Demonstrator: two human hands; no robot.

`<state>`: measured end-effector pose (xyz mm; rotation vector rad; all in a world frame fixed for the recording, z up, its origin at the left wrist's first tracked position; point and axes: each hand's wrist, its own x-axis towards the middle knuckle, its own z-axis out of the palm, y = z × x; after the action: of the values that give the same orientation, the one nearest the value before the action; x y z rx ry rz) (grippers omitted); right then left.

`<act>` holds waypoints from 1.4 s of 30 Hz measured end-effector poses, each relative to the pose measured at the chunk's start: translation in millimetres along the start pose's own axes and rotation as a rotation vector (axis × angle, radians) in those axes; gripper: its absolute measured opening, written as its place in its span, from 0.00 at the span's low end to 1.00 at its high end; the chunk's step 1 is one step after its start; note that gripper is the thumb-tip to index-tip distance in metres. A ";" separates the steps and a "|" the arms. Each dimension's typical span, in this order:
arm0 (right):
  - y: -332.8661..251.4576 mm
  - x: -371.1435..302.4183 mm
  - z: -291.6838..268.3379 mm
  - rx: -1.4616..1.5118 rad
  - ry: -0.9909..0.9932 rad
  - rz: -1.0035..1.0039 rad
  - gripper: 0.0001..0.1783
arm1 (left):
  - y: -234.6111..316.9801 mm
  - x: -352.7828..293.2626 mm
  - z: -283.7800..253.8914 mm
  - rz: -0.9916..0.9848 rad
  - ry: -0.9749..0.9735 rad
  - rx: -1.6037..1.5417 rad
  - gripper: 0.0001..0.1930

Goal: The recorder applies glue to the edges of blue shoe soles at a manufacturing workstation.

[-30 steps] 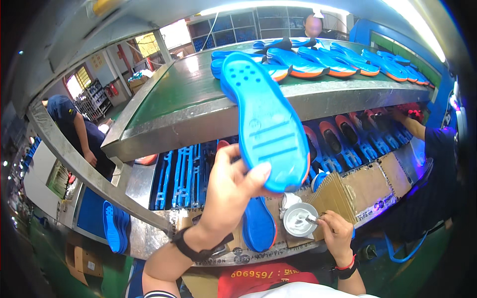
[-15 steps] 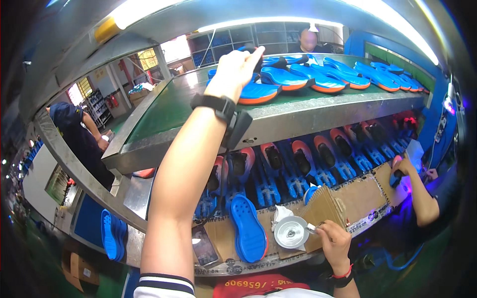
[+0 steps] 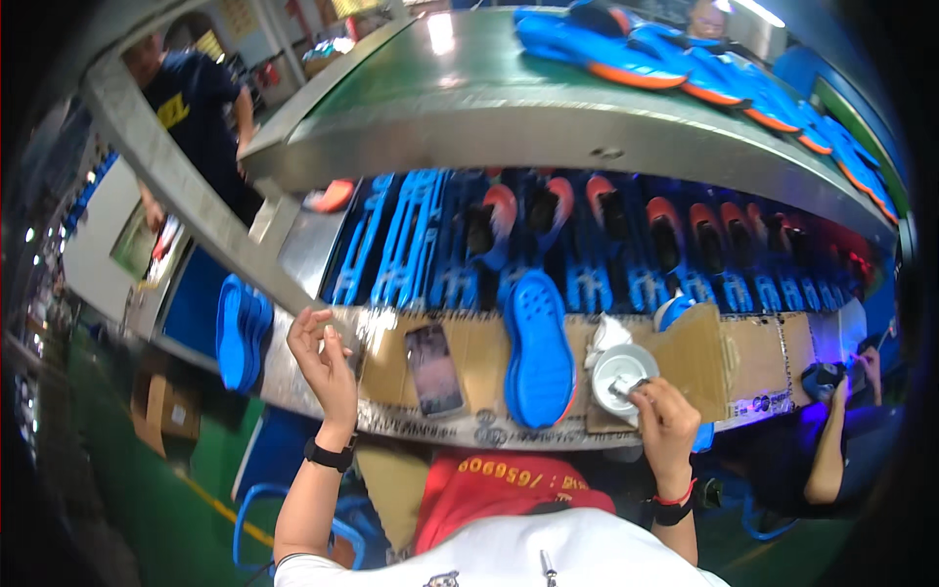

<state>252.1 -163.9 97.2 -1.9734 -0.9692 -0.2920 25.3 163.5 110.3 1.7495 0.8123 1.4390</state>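
My right hand (image 3: 668,430) is closed in a pinch on a small brush-like tool (image 3: 622,388); its pale end dips into a white bowl (image 3: 641,360). My left hand (image 3: 325,367) is raised near the bench's left end, fingers loosely bent and apart, holding nothing. Between the hands a blue shoe sole (image 3: 540,357) lies with its perforated end pointing away from me. A phone (image 3: 434,370) rests on the cardboard left of that sole. Crumpled white tissue (image 3: 612,335) sits behind the bowl.
Behind the cardboard (image 3: 489,401), a rack holds several red-and-blue shoe uppers (image 3: 553,205). Above it runs a green belt (image 3: 469,64) with a metal edge, carrying several blue soles (image 3: 636,67). Stacked soles (image 3: 238,333) stand at left. Other people work at left and right.
My left hand has come down from the soles on the belt to the bench, empty. My right hand has moved the tool from the bowl's rim into it. The view has tilted downward.
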 end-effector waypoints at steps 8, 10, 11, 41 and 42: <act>-9.3 1.8 22.9 -0.022 -0.093 -0.050 0.08 | -28.9 -72.9 -44.5 0.163 -0.581 0.460 0.27; -15.2 -0.2 28.5 -0.010 -0.109 -0.055 0.08 | -37.4 -77.7 -33.0 0.208 -0.741 0.376 0.28; -18.2 -0.6 28.6 -0.015 -0.111 -0.057 0.09 | -41.7 -76.8 -26.8 0.199 -0.742 0.373 0.28; -21.7 -8.2 8.0 -0.148 -0.064 -0.015 0.07 | -235.5 114.7 -324.0 -1.198 0.240 -0.226 0.18; -22.4 -7.8 7.8 -0.132 -0.066 -0.008 0.07 | -238.0 110.5 -321.9 -1.198 0.241 -0.224 0.18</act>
<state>229.4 -155.0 102.3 -2.1111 -1.0225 -0.3033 -277.8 428.1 7.6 0.6256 1.4113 0.8251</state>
